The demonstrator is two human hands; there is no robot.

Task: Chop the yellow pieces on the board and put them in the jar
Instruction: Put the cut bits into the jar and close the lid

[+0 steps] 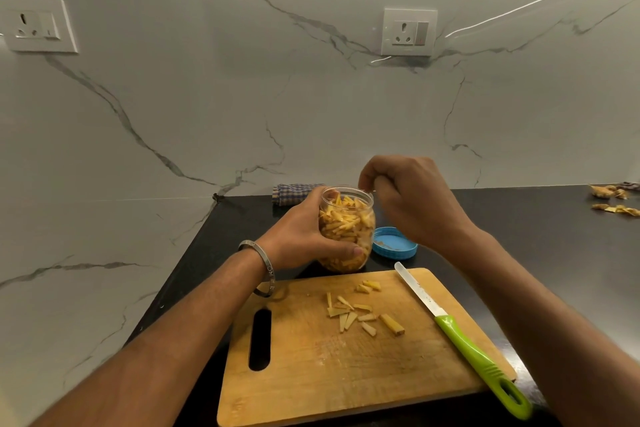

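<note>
A clear plastic jar (349, 218), nearly full of yellow sticks, stands on the black counter just beyond the wooden chopping board (311, 357). My left hand (298, 236) is wrapped around the jar's left side. My right hand (412, 194) hovers over the jar's right rim with fingers bunched together; I cannot see whether pieces are in them. Several chopped yellow pieces (363, 312) lie on the middle of the board. A knife with a green handle (478, 354) and white blade rests on the board's right side, untouched.
The jar's blue lid (394, 243) lies upside down right of the jar. A checked cloth (291, 192) sits against the marble wall behind it. Yellowish peel scraps (613, 199) lie at the far right of the black counter (540, 218).
</note>
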